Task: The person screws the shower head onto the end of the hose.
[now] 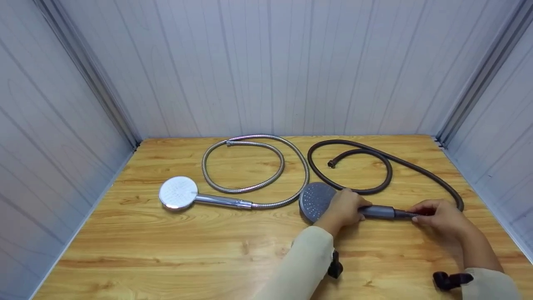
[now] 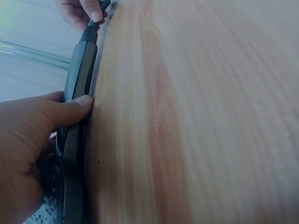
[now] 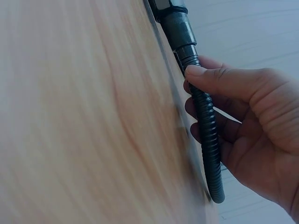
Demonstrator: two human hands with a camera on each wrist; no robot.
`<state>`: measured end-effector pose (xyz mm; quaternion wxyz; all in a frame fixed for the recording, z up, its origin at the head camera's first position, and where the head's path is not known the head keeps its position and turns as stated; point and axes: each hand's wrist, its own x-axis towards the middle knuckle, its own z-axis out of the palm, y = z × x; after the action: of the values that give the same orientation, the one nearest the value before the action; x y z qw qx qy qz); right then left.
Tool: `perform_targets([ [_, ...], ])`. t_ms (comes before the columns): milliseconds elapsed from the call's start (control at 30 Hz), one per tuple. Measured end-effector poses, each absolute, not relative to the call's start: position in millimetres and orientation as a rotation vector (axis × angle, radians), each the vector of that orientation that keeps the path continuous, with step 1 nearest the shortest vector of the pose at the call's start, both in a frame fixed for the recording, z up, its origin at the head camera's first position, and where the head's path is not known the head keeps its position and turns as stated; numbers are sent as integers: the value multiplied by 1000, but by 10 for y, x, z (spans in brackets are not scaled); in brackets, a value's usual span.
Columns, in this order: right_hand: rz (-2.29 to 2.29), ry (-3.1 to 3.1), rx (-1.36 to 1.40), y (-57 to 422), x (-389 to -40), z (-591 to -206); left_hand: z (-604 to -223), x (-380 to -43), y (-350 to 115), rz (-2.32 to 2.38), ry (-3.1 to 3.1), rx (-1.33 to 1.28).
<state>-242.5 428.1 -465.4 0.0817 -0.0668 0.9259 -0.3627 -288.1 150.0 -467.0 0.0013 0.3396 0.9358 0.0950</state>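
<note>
A dark grey shower head (image 1: 313,201) lies on the wooden table with its nozzle face up. My left hand (image 1: 346,206) grips its handle (image 1: 379,211) close to the head, thumb along the near side in the left wrist view. At the handle's end, a ribbed black hose (image 3: 209,126) runs out of a tapered connector (image 3: 180,30). My right hand (image 1: 443,217) pinches this hose just behind the connector, thumb on one side and fingers curled round the other. From there the hose loops back across the table to a loose end nut (image 1: 331,163).
On the left lies a chrome shower head (image 1: 178,192) joined to a coiled silver hose (image 1: 255,188), which passes close to the dark head. Pale panel walls (image 1: 266,66) enclose the wooden table (image 1: 200,258) at the back and both sides.
</note>
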Motion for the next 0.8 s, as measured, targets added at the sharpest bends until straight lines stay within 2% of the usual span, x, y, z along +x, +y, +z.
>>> perform_targets([
  [300,-1082,2783,-216,4233,-2446,-4646,-4700,-2906,1498,260,3007,972],
  [800,-1132,2867,-235,4188,-2358,-4621,-4699,-2886,1425,388,3093,1034],
])
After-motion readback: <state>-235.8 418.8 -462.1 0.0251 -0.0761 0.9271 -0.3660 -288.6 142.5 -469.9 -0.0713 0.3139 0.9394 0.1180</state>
